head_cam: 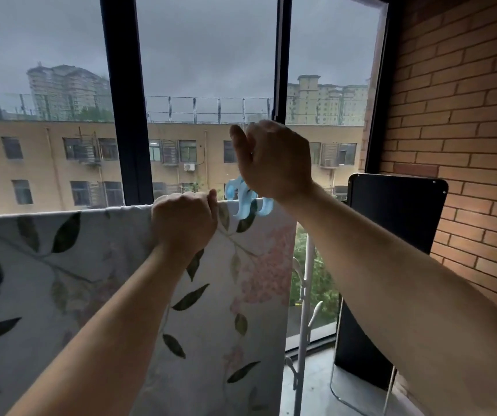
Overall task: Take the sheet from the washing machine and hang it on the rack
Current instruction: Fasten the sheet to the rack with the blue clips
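Right hand (pixel 274 163) half hides the blue clip (pixel 241 204) on the sheet (pixel 91 265).

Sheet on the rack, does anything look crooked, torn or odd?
Nothing stands out. The sheet hangs flat over the rack; the left hand grips its top edge and the right hand holds a blue clip beside it.

Dim, flat daylight comes through the window (pixel 205 55) from a heavy grey sky. The brick wall (pixel 466 115) at right takes a warmer glow. The sheet (pixel 91 280) shows a soft, smeared print near the left edge, and the blue clip (pixel 241 202) is blurred. Wide-angle distortion splays the window frames (pixel 121 115).
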### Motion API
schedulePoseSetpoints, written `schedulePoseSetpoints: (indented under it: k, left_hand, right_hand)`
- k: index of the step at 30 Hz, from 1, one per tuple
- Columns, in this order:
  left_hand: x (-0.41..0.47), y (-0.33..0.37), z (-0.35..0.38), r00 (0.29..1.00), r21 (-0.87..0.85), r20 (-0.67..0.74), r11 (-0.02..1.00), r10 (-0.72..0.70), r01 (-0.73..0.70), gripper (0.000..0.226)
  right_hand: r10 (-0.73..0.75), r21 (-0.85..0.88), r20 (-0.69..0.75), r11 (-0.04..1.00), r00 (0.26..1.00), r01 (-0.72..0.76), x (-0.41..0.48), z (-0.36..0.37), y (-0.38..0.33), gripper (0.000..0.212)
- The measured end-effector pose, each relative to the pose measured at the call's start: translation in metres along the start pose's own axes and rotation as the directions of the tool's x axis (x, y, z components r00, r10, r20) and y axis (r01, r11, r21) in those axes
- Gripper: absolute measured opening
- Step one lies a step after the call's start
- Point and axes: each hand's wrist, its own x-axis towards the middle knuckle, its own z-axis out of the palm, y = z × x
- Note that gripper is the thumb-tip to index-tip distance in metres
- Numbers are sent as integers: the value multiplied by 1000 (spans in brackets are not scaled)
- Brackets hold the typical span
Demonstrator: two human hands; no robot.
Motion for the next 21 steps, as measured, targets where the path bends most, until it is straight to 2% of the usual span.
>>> schedulePoseSetpoints:
  k: [8,15,21]
  left_hand:
    - [-1,-2,3,998,26,-67,1000,5,-3,58]
    - [-1,0,4,998,4,-67,1000,-17,17,58]
    - [0,2,4,998,-14,-61,1000,-27,26,56]
  right_hand:
    - [23,-91,247,996,969,0,15,33,-4,60]
    - [81,-56,408,996,909,-63,18,45,-4,55]
    - [81,-41,466,997,881,-71,22,43,-4,48]
